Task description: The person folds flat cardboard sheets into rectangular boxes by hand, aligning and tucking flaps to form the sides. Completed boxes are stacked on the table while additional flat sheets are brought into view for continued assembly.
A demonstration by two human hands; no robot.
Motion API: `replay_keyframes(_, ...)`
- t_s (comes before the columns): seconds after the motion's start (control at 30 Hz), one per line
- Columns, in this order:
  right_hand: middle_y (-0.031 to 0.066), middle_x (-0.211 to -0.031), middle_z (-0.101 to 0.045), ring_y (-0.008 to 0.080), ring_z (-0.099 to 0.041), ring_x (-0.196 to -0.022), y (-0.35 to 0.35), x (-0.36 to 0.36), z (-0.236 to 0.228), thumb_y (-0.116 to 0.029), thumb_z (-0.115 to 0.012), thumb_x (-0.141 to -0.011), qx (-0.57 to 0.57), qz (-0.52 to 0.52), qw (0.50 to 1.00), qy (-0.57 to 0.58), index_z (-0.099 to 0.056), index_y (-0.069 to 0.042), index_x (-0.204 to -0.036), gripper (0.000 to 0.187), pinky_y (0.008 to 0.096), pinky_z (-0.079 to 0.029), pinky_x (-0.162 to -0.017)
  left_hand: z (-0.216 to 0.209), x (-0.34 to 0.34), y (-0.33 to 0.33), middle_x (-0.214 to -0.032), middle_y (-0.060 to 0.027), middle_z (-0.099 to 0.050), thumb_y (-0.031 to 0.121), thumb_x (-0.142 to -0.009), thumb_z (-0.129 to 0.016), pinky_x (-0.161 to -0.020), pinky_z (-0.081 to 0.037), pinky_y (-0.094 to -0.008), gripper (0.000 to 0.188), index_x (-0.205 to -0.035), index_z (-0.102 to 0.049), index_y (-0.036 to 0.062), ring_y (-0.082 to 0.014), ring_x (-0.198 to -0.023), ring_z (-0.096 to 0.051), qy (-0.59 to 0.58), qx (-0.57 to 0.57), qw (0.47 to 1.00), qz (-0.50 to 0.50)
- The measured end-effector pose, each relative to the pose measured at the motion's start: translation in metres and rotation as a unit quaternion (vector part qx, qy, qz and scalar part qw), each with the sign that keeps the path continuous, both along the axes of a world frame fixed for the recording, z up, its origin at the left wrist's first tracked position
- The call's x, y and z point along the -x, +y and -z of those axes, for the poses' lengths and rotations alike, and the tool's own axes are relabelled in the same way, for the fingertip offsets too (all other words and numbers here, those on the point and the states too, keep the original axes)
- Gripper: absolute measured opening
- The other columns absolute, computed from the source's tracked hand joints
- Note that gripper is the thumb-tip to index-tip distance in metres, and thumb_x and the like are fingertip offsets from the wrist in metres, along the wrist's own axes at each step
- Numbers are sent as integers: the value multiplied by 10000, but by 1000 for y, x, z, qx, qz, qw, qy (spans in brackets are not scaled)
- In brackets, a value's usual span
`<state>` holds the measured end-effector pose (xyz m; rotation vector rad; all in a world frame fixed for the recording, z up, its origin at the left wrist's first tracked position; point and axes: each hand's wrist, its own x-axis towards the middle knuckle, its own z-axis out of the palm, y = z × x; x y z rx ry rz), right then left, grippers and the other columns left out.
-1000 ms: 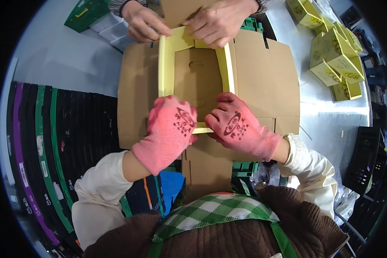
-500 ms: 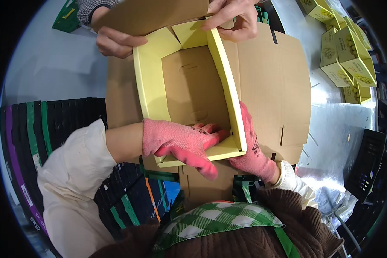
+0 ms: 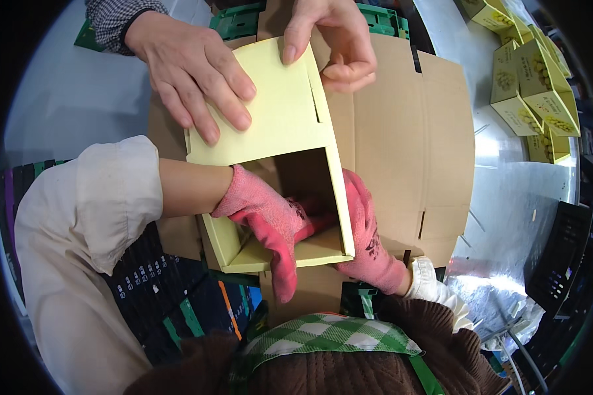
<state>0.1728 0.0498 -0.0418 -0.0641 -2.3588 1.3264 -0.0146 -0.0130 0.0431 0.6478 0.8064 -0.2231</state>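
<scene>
A pale yellow cardboard box (image 3: 219, 234) with a brown inside is tilted in front of me, and a yellow flap (image 3: 270, 99) covers its far half. My left hand (image 3: 267, 217), in a pink glove, reaches into the opening. Its fingers stretch toward the inner right wall and the thumb points out over the near edge. Also gloved in pink, my right hand (image 3: 365, 230) holds the right wall from outside; part of its fingers is hidden. Across from me, a co-worker's bare hand (image 3: 201, 76) lies flat on the flap, and their other hand (image 3: 339, 43) pinches its far corner.
Flat brown cardboard (image 3: 402, 145) lies under the box. Several yellow printed boxes (image 3: 540, 82) stand at the far right on a metal table (image 3: 497, 191). A black device (image 3: 560, 257) is at the right edge. Dark crates (image 3: 145, 283) are stacked at the lower left.
The co-worker has folded the yellow flap over the far half of the box, and their left-side hand moved onto it. The box shifted slightly toward me and left; my left hand reaches deeper inside.
</scene>
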Motion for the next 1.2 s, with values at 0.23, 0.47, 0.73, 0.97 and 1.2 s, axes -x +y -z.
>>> replay_keyframes(0.23, 286, -1436, -259, 452, -310, -1312, 27, -3, -36, -3, -686, -657, 31, -81, 990, -112, -208, 38, -1435, 914, 455, -304, -1078, -4, -5, -17, -1139, -175, -547, 374, -636, -742, -881, -449, -426, 670, -1166, -545, 14, -336, -1064, -526, 172, -448, 876, 46)
replay_keyframes(0.47, 255, -1276, -465, 388, -485, -1176, 12, 48, -146, -199, -684, -756, -48, -282, 952, -106, -419, 77, -1294, 661, 434, -402, -986, -31, -49, -139, -1029, -91, -594, 241, -718, -684, -904, -459, -458, 224, -858, -651, 69, -283, -952, -565, 460, -747, 368, -309)
replay_keyframes(0.73, 301, -1210, -520, 334, -550, -1133, -38, 153, -103, -513, -664, -716, -185, -479, 650, -561, -442, -28, -1324, 808, 411, -458, -906, 90, -82, -177, -1468, -207, -262, 215, -912, -373, -1117, -202, -436, 628, -1484, -176, 47, -330, -1322, -310, 273, -540, 255, -754)
replay_keyframes(0.97, 322, -1481, -128, 400, -251, -1373, -31, 174, -88, -541, -783, -606, -36, -544, 571, -614, 14, -77, -1505, 1287, 405, -272, -1102, 80, -35, -169, -1441, -212, -324, 582, -943, -299, -1094, -243, -434, 786, -1446, -241, -19, -336, -1317, -348, 194, -505, 354, -763)
replay_keyframes(1.2, 270, -1536, -14, 369, -208, -1402, -37, 197, -89, -495, -823, -549, -126, -565, 498, -646, 46, -92, -1507, 1355, 398, -267, -1111, 88, -30, -161, -1460, -235, -266, 627, -928, -227, -1112, -197, -446, 837, -1442, -248, -33, -365, -1358, -274, 223, -512, 393, -730)
